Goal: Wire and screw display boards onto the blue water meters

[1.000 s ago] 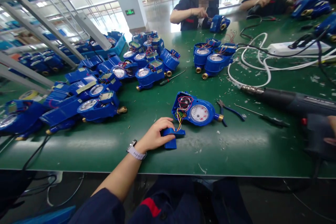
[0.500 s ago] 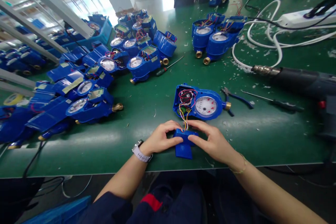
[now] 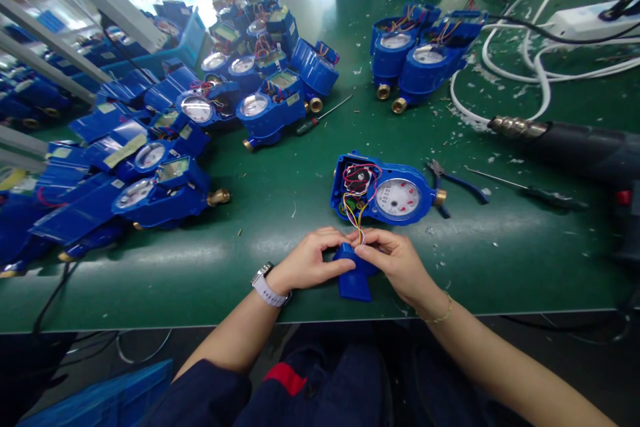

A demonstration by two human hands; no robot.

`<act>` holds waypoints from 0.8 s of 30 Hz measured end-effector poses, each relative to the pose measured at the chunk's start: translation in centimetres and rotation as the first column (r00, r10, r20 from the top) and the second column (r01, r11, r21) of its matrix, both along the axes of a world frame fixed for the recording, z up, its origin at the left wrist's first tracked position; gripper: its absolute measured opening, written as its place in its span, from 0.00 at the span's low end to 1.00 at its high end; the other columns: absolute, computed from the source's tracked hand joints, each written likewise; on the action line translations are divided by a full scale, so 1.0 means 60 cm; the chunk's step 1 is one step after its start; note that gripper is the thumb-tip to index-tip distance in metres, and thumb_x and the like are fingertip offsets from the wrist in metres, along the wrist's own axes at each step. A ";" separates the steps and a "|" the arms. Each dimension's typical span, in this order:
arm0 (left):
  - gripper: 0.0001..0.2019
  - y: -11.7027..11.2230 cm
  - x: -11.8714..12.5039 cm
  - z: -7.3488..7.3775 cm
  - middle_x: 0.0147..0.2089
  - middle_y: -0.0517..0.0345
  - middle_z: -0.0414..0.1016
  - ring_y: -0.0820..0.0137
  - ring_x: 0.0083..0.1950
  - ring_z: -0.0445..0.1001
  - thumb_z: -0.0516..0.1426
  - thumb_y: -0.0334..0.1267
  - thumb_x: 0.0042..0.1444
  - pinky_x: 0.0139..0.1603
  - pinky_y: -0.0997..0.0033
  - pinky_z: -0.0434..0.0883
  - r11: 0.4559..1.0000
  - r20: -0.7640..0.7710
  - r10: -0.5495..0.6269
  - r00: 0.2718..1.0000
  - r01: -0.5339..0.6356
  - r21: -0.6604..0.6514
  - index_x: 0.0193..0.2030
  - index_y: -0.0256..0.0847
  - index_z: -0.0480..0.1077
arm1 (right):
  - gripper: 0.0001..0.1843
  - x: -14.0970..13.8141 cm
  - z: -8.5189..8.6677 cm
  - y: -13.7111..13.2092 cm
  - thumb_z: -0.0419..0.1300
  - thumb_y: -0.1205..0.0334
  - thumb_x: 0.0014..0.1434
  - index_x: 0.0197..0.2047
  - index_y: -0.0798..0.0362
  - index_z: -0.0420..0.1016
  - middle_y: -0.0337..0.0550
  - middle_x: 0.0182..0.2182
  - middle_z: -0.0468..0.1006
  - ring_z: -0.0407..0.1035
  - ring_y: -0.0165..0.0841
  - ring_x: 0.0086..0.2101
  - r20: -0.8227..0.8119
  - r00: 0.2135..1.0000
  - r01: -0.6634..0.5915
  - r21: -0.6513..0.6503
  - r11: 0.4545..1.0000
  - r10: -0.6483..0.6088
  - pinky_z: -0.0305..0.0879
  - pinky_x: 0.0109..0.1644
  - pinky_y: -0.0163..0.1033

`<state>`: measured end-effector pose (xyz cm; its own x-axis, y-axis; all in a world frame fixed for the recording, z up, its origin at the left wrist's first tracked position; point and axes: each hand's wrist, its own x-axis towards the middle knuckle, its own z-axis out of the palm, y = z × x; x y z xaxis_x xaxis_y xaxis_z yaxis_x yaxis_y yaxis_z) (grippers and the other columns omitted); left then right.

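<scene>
Blue plastic piece with a flat flap point(image 3: 355, 287): just below the middle of the frame, near the table's front edge, flap pointing towards me; it sits between my hands, probably so that I can work at its wired edge close to my body.
My left hand point(image 3: 317, 259): thumb laid across the near face, fingers curled behind, pinching the piece; I take this to be the steadying grip.
My right hand point(image 3: 400, 265): thumb and forefinger brought together at the piece's upper edge, pinching it where the leads come in; I cannot tell whether a lead is caught between them too.
Thin yellow, white and red wires point(image 3: 359, 219): running from my fingertips up into the housing, their short reach likely the reason I hold the piece so near it.
Blue water meter with a round white dial point(image 3: 383, 192): lying just above my hands, its wired compartment on the left, brass fitting on the right; that side faces the piece, which seems to spare the wires a pull.
Forearms: slanting in from the lower left and lower right, wrists low over the green tabletop point(image 3: 280, 203), knuckles turned outward.
Blue-handled metal pliers point(image 3: 463, 187) and long black-handled screwdriver point(image 3: 547, 196): right of the meter, apparently parked within my right hand's reach.
</scene>
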<state>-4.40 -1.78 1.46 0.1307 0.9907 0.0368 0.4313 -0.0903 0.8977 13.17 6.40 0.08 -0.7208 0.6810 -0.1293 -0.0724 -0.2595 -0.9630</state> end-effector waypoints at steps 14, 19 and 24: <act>0.13 0.003 -0.001 0.003 0.44 0.49 0.80 0.64 0.46 0.76 0.61 0.43 0.58 0.50 0.65 0.69 0.999 0.057 -0.018 0.998 0.020 -0.034 0.45 0.36 0.75 | 0.17 -0.007 0.002 -0.001 0.70 0.46 0.50 0.34 0.51 0.80 0.44 0.34 0.82 0.75 0.36 0.36 0.093 0.991 0.103 -0.090 0.991 -0.095 0.71 0.43 0.41; 0.13 0.003 0.001 0.000 0.40 0.50 0.79 0.64 0.44 0.76 0.62 0.43 0.57 0.49 0.67 0.69 1.000 0.081 -0.005 0.997 0.005 -0.009 0.43 0.35 0.76 | 0.19 -0.003 0.009 0.007 0.71 0.46 0.49 0.40 0.49 0.80 0.45 0.39 0.81 0.75 0.38 0.40 0.084 0.996 -0.038 -0.035 0.999 0.041 0.72 0.46 0.41; 0.14 0.012 0.008 -0.019 0.35 0.52 0.78 0.67 0.38 0.76 0.66 0.43 0.53 0.44 0.71 0.71 0.995 -0.042 -0.015 0.999 0.011 -0.095 0.41 0.34 0.78 | 0.23 0.021 -0.039 0.024 0.70 0.39 0.44 0.34 0.50 0.82 0.50 0.36 0.82 0.76 0.44 0.37 0.195 0.981 -0.033 0.122 0.992 0.008 0.76 0.40 0.42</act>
<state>-3.94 -1.05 0.32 0.1426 0.9878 -0.0625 0.4687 -0.0118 0.8833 14.44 7.84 -2.27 -0.7043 0.6859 -0.1829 0.1224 -0.1365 -0.9830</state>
